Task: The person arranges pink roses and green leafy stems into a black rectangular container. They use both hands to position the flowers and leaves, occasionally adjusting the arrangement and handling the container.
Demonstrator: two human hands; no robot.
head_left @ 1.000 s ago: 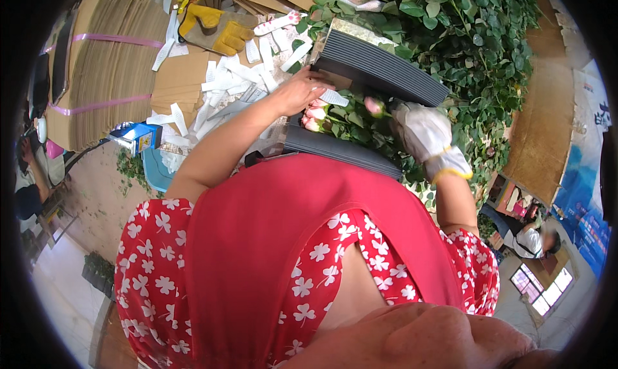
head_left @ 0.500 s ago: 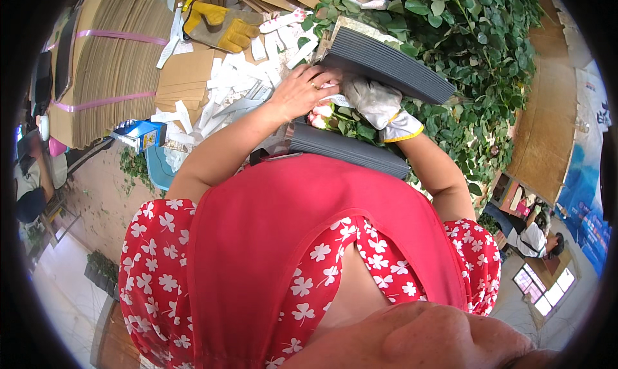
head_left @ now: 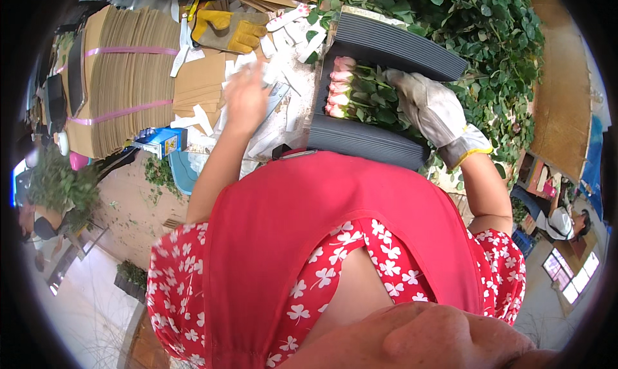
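Observation:
A row of pink roses [head_left: 341, 84] lies with leafy stems between the dark ribbed sides [head_left: 367, 144] of a trough, heads to the left. My left hand [head_left: 246, 93], bare and smeared by motion, is over white mesh strips [head_left: 296, 83] left of the trough; its fingers are unclear. My right hand [head_left: 430, 111], in a pale glove with a yellow cuff, lies over the stems right of the heads, fingers together and curled; what is under them is hidden.
Strapped cardboard stacks [head_left: 129, 73], yellow-grey gloves [head_left: 225, 31], a blue box [head_left: 167, 142] and a blue basin [head_left: 183, 173] are to the left. Heaped foliage [head_left: 489, 47] borders the trough. Other people work at far left [head_left: 45, 221] and right [head_left: 560, 222].
My left hand has moved off the roses leftward to the strips. My gloved hand went in toward the heads, then back right, leaving a row of blooms exposed. A leafy bundle appears at far left.

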